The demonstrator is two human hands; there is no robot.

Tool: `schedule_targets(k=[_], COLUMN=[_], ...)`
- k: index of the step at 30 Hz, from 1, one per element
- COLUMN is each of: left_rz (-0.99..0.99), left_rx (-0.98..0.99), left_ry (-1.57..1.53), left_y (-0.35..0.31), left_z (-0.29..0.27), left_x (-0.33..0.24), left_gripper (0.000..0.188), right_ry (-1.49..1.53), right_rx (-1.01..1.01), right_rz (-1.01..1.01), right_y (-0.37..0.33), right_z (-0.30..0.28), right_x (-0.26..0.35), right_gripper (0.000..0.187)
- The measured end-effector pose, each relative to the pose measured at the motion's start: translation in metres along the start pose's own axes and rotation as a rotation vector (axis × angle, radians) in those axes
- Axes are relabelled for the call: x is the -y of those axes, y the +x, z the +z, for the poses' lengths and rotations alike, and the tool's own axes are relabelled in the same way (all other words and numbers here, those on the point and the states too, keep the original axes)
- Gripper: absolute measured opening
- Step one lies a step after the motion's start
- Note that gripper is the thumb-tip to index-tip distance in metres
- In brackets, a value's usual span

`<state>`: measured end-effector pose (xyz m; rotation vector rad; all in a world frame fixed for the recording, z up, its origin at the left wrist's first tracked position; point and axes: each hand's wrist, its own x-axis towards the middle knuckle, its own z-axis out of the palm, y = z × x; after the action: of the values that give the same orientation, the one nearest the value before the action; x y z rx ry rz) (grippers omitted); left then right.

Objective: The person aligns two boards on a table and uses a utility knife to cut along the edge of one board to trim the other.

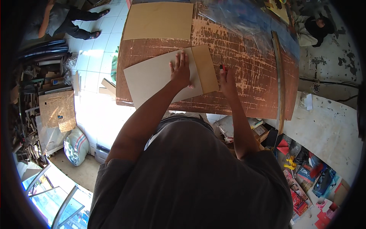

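My left hand (pixel 180 70) lies flat on a grey board (pixel 152 76), its fingers stretched out and somewhat apart. Under the grey board a tan board (pixel 207 68) shows as a strip along the right side. Just right of that strip, my right hand (pixel 228 84) is closed around a slim red and black utility knife (pixel 223 69). Its tip points away from me, over the scored table top, and the blade is too small to make out clearly. Another tan board (pixel 158 21) lies flat farther back on the table.
The brown worktable (pixel 248 84) is covered in scratches. Clear plastic sheeting (pixel 244 23) lies at its far right, and a long wooden strip (pixel 280 76) runs along the right side. One person (pixel 72 23) stands far left; another person (pixel 314 30) is far right.
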<state>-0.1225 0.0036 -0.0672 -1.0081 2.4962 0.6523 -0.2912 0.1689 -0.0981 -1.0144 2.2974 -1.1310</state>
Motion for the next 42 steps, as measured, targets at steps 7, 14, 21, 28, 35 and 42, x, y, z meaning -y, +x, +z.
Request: schedule_targets(k=[7,14,21,28,35,42], left_rz=[-0.024,-0.002,0.015,-0.020,-0.031,-0.003], left_rx=[0.027,0.008,0.017,0.061,0.069,0.021], left_ry=[0.027,0.010,-0.002,0.012,0.005,0.001], left_y=[0.004,0.005,0.003,0.003,0.005,0.006], left_z=[0.000,0.001,0.000,-0.005,-0.004,0.002], left_x=[-0.006,-0.003,-0.002,-0.005,-0.005,-0.002], left_gripper=[0.152,0.153,0.149,0.147,0.147,0.147], right_ry=[-0.341,-0.492,-0.490,-0.512,-0.486,-0.529], right_rx=[0.206,0.307,0.320,0.349,0.345,0.413], right_rz=[-0.085,0.100,0.132,0.114,0.124,0.177], right_y=[0.032,0.052,0.056,0.055,0.055,0.046], right_z=[0.059,0.075,0.082,0.085,0.087,0.079], right_x=[0.054,0.088,0.090,0.091,0.088,0.094], right_gripper=[0.027,0.025,0.024,0.023,0.022,0.024])
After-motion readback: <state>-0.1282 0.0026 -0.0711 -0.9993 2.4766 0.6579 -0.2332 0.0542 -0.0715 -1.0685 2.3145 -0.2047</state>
